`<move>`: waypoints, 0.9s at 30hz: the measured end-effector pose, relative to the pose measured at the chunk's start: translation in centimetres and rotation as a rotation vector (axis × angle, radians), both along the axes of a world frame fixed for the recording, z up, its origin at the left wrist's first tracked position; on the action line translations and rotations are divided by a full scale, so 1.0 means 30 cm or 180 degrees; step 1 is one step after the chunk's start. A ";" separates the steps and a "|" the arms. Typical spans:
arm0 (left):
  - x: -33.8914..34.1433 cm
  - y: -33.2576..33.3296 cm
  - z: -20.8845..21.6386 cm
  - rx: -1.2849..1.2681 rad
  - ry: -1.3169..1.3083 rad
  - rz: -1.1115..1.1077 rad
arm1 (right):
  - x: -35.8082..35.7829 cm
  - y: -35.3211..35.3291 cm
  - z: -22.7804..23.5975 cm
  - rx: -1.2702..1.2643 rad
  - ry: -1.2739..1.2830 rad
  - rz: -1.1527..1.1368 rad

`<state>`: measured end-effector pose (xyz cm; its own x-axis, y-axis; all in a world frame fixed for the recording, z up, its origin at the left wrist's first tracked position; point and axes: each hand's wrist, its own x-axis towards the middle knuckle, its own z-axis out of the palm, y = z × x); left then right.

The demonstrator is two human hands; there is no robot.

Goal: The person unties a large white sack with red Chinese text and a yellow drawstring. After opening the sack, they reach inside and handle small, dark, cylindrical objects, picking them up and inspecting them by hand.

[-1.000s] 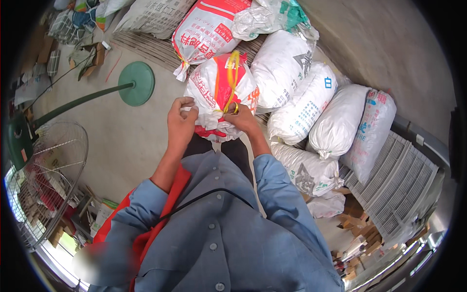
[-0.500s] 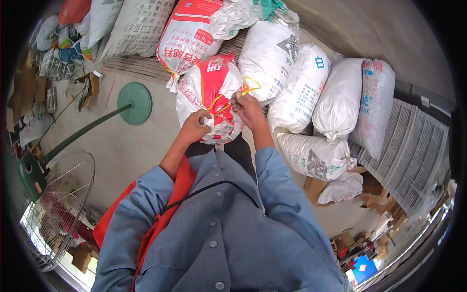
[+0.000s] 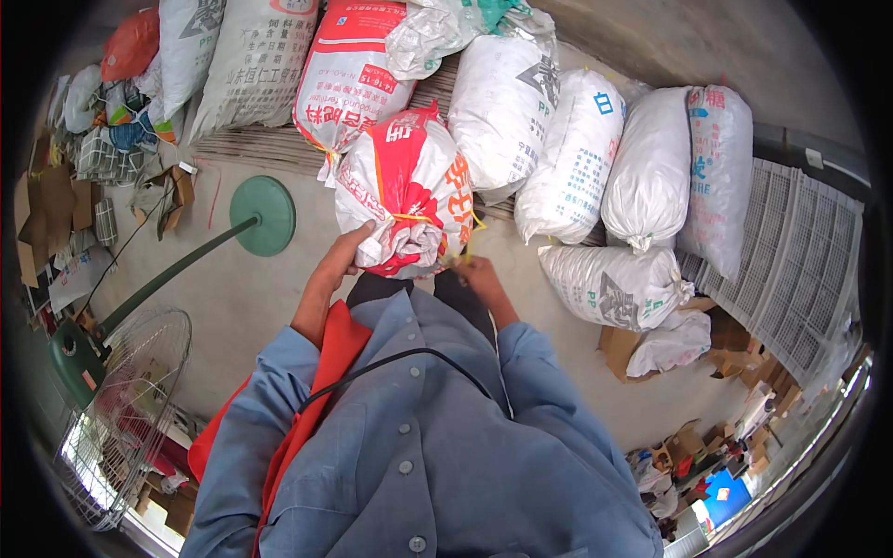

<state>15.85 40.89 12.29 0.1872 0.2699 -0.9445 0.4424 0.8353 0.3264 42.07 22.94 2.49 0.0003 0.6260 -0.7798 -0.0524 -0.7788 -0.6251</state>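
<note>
A white-and-red woven sack (image 3: 400,181) stands upright in front of me. Yellow string (image 3: 409,218) runs around its gathered neck, below which the crumpled mouth faces me. My left hand (image 3: 337,262) grips the sack's left side near the neck, its thumb on the plastic and its other fingers partly hidden. On the right side, my right hand (image 3: 479,276) is closed in a pinch at the loose yellow string end, low beside the sack and close to my legs.
Full white sacks (image 3: 569,158) lean in a row at the right. Another sack (image 3: 614,286) lies on its side there. A red-and-white sack (image 3: 349,79) stands behind. At left are a green fan base (image 3: 263,216), its pole and a wire fan cage (image 3: 139,381).
My right hand has come down toward me from above the neck, drawing the string to the sack's right side. My left hand has shifted from the neck to the left side.
</note>
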 end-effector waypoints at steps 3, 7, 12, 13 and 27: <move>0.053 -0.004 0.024 -0.0036 -0.0265 -0.0088 | -0.173 -0.032 0.029 0.1714 -0.0934 0.0697; 0.069 -0.032 0.021 -0.0494 -0.0992 0.1953 | -0.324 0.183 0.272 0.1395 -0.0862 0.1207; 0.025 0.036 0.068 0.0238 -0.0006 0.0311 | -0.437 0.283 0.343 0.1598 -0.0582 0.0976; 0.014 0.045 0.099 0.0290 0.0074 0.0268 | -0.479 0.280 0.358 0.1520 -0.0326 0.0803; -0.093 0.002 -0.047 -0.0145 -0.0809 0.0807 | -0.007 0.586 1.199 0.4123 0.1456 -0.1798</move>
